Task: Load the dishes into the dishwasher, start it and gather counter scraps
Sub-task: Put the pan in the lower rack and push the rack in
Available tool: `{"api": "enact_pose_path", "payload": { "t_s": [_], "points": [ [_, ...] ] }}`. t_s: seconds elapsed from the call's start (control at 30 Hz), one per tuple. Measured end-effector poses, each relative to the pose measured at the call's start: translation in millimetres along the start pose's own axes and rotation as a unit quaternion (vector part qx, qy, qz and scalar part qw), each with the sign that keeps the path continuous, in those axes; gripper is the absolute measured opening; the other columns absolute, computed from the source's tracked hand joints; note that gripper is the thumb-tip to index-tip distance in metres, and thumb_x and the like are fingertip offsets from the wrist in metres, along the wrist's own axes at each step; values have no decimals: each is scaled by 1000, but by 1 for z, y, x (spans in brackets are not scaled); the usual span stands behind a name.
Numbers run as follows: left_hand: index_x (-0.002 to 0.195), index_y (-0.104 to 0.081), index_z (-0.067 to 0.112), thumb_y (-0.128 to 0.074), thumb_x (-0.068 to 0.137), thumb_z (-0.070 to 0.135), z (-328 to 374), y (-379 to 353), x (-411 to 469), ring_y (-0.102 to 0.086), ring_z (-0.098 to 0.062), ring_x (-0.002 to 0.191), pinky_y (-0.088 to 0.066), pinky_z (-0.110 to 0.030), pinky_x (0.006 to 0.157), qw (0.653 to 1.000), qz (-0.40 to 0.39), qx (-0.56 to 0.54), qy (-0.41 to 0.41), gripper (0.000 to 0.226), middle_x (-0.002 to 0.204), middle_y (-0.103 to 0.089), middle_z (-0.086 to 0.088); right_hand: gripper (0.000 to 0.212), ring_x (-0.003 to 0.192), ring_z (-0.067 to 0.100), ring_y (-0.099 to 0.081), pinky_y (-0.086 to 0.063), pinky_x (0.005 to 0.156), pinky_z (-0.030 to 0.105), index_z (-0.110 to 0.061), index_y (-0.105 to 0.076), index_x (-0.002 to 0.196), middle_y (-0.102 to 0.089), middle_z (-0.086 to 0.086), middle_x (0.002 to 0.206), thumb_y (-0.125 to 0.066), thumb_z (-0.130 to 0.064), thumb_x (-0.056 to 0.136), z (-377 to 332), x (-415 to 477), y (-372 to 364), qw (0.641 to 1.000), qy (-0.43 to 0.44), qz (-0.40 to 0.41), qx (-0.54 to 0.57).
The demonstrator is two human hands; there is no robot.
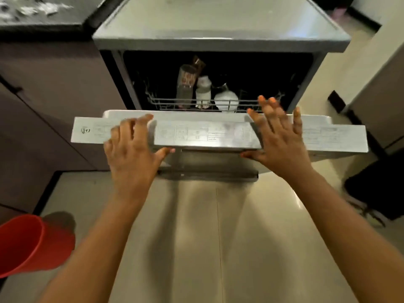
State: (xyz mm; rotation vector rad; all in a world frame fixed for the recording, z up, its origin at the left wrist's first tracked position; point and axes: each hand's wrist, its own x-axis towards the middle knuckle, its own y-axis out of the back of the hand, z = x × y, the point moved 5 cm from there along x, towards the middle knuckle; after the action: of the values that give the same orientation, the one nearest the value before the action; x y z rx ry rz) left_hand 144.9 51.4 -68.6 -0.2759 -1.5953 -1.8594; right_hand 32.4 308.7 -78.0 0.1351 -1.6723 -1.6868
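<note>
The silver dishwasher (220,22) stands ahead with its door (205,136) tilted partly open, the control strip on the door's top edge facing me. Both hands are on that top edge. My left hand (133,149) lies over the left part, fingers on top and thumb under the front lip. My right hand (277,136) presses the right part with fingers spread straight and thumb below. Inside, the wire rack (166,103) holds a tall glass (185,84), a white bottle (203,90) and a white bowl (226,99).
A red bucket (28,243) sits on the floor at the lower left. Dark cabinets (43,101) run along the left under a black counter (43,16) with pale scraps on it. A black object (376,186) lies on the floor at the right.
</note>
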Motion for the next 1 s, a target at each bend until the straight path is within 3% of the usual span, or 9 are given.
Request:
{"api": "enact_pose_path", "payload": {
  "t_s": [0.1,0.2,0.43,0.53,0.6,0.73,0.87,1.0],
  "points": [
    [151,-16,24,-64,56,75,1,-23,40,-8,-28,146,-9,-51,114,995,-78,29,-58,118,158,-14,-10,96,145,21,-8,-6,115,54,-13,-12,150,-12,7,157,-26,-78,80,7,24,-9,998,36,-24,-42],
    [152,3,22,-47,51,92,1,-44,76,12,-20,146,9,-48,116,987,-120,26,-99,133,160,7,-5,100,146,20,-3,-5,115,54,-12,-7,151,-7,6,158,-17,-81,80,17,50,-7,999,25,-5,-45],
    [152,7,17,-31,69,87,7,-75,170,14,-17,146,15,-42,115,981,-123,10,-147,115,160,10,-1,103,145,16,10,10,114,49,-15,7,150,7,3,159,-9,-83,74,56,148,-21,1000,20,-21,-9],
    [151,10,20,-27,74,85,11,-88,202,18,-19,145,16,-42,114,978,-119,24,-171,107,160,15,-2,103,145,21,11,10,114,51,-17,10,149,10,5,158,-12,-83,74,69,181,-28,999,27,-27,-10],
    [152,5,21,-28,75,84,15,-94,215,14,-22,146,15,-43,115,979,-100,27,-177,104,160,10,-3,102,145,26,-2,4,116,52,-17,1,150,-5,7,158,-19,-82,75,69,196,-32,1000,20,-14,-6],
    [148,-22,23,-38,72,83,18,-92,227,-15,-25,145,-4,-44,118,982,-72,23,-172,98,155,-23,-4,93,131,31,-34,-21,108,50,-17,-30,141,-37,8,143,-39,-78,72,64,203,-31,999,10,49,12],
    [149,-22,24,-50,67,83,23,-86,245,-23,-26,143,-14,-44,116,973,-113,44,-199,104,155,-26,-3,103,135,31,-33,-24,106,49,-20,-26,145,-33,6,149,-39,-85,65,68,219,-23,999,30,-7,8],
    [148,-27,25,-45,66,86,23,-91,250,-28,-25,141,-19,-44,115,974,-101,49,-195,104,154,-31,-2,101,141,29,-24,-21,110,48,-25,-18,148,-22,2,155,-51,-78,69,67,228,-22,998,31,-49,14]
  ]
}}
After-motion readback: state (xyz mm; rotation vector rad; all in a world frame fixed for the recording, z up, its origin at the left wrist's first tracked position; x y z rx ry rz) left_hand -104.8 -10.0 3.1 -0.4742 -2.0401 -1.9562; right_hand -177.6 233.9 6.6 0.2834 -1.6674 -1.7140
